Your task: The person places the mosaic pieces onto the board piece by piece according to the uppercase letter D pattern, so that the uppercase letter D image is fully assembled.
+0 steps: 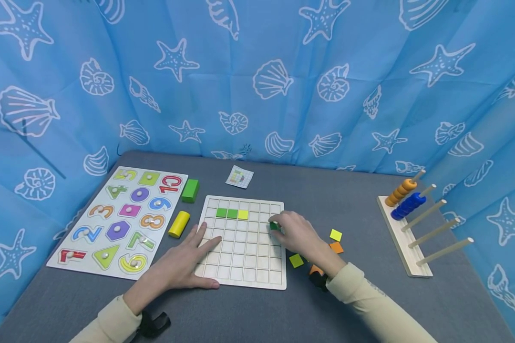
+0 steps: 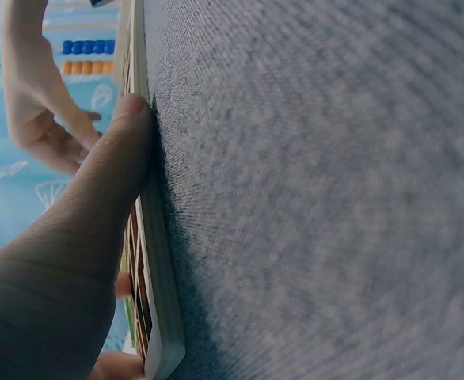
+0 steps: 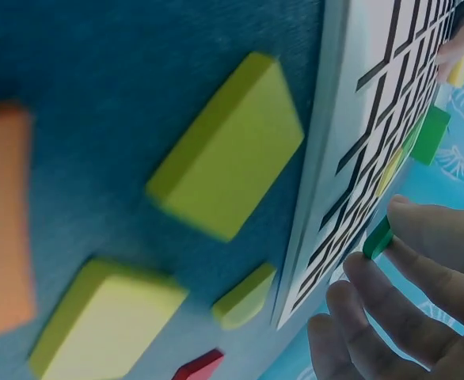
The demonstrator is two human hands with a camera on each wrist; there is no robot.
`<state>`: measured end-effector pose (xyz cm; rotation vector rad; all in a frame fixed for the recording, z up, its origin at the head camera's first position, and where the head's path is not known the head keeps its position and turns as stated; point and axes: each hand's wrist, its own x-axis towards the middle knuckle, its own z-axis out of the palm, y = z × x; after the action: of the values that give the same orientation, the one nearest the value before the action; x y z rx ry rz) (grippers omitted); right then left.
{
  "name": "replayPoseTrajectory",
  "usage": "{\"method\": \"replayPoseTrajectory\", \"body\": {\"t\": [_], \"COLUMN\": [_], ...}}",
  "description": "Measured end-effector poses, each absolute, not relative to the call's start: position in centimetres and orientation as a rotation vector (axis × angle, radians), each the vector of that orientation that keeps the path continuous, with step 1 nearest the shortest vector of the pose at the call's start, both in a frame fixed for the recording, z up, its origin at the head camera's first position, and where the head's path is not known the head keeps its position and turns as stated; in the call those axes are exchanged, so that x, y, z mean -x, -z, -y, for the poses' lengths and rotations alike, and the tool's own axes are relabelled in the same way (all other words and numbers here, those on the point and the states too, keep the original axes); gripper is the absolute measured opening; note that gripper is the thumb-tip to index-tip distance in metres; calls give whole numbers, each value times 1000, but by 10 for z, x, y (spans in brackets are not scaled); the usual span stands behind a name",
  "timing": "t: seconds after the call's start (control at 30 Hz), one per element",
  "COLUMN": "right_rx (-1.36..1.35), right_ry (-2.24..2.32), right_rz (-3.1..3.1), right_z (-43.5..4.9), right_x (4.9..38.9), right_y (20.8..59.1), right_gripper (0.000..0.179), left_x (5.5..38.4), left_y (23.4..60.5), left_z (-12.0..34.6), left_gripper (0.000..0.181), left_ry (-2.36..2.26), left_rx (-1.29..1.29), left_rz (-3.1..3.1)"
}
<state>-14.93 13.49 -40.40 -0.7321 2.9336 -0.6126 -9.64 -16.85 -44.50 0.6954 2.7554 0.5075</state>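
Left hand [image 1: 180,264] spread along the near-left corner of the white grid board [image 1: 251,249]: fingers over the squares, thumb against the near edge; looks like steadying. Right hand [image 1: 302,233] pinches a small green tile [image 3: 378,237] between thumb and finger, at the board's right side; cannot tell whether tile touches board.

On the grid, towards its far edge: two green squares [image 1: 226,213] and one yellow square [image 1: 242,215], side by side in one row. Loose right of the board, partly by the right forearm: yellow tile [image 1: 335,235], orange tile [image 1: 336,247], yellow-green tile [image 1: 296,260]. Beyond the far edge lies a card [image 1: 239,176] with a coloured grid print, too small to read.

Step in hand, my judgement: bringing one tile to its square. Next move probably calls for choosing the cell, squaring the tile to its lines, then letting go without nudging the neighbours.
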Motion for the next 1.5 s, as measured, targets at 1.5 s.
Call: {"method": "replayPoseTrajectory", "body": {"t": [1.5], "right_rx": [827], "right_ry": [655], "right_rz": [-2810], "right_z": [-87], "right_x": [169], "right_y": [413], "right_gripper": [9], "left_x": [97], "left_y": [446], "left_z": [168], "left_gripper": [104], "left_ry": [-481], "left_rx": [-686], "left_rz": [-2758]}}
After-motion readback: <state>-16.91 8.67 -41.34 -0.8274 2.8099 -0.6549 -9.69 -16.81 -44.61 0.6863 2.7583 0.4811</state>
